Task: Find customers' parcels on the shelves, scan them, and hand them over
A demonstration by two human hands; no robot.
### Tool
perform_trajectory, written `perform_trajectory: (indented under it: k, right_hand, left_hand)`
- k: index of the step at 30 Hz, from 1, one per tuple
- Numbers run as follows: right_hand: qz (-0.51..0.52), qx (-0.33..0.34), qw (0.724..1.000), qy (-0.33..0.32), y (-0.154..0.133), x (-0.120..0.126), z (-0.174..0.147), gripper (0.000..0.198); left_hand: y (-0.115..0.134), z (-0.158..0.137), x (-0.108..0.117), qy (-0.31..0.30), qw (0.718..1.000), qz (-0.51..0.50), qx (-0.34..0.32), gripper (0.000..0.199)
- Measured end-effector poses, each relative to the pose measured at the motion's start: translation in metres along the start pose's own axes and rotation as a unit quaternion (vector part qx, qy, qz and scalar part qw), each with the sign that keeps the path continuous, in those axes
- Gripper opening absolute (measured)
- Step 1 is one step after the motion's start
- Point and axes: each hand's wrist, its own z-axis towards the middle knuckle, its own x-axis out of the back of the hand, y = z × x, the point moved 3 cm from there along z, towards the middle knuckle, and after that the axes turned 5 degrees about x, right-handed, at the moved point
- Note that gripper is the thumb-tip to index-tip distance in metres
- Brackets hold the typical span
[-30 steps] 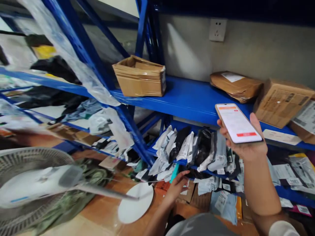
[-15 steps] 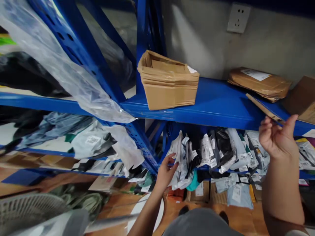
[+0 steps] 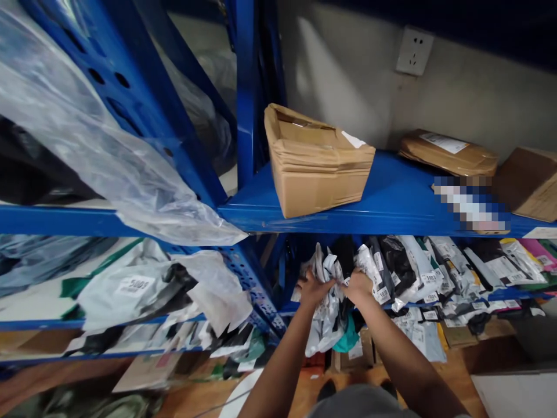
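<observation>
Both my hands reach down into a row of labelled plastic mailing bags packed upright on the shelf below the blue board. My left hand [image 3: 315, 288] lies on grey-white mailing bags [image 3: 324, 325] at the row's left end, its fingers spread and touching them. Close beside it, my right hand [image 3: 359, 285] presses in among the neighbouring bags, by a white mailing bag [image 3: 368, 261]. Its fingers are bent and mostly hidden, so its grip does not show. A flat, thin package [image 3: 472, 203], partly pixelated, lies at the upper shelf's front edge.
Above my hands, an open cardboard box [image 3: 322, 183] stands on the blue shelf [image 3: 400, 197]. A brown parcel [image 3: 448, 152] and another box [image 3: 528, 183] are further right. Clear plastic sheeting [image 3: 143, 180] hangs along the blue post. More bags [image 3: 134, 284] fill the left shelves.
My right hand has left the thin package on the upper shelf and come down and left into the bags. My left hand has moved slightly right onto them. The view has shifted.
</observation>
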Motion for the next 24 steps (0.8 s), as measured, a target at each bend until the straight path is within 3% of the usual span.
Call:
perform_trajectory:
  k: [5,9,13,18,24]
  right_hand:
    - [-0.055,-0.002,0.998,0.017,-0.008,-0.015,0.003,0.048]
    - [-0.037,0.002,0.999,0.033,-0.013,-0.028,0.001,0.039]
    - [0.021,0.017,0.997,0.077,-0.006,-0.016,0.001,0.045]
    - [0.138,0.058,0.968,0.200,0.036,0.033,-0.010,0.064]
    - [0.319,0.050,0.890,0.321,0.120,0.064,-0.043,0.072]
  left_hand:
    - [0.006,0.007,0.005,-0.010,0.998,0.063,0.018,0.095]
    - [0.009,0.018,0.005,-0.014,0.995,0.098,0.010,0.096]
    - [0.009,0.026,0.002,-0.028,0.993,0.115,0.008,0.095]
    - [0.008,0.029,0.001,-0.036,0.992,0.112,0.040,0.088]
    - [0.027,0.011,-0.022,-0.041,0.995,0.084,0.019,0.098]
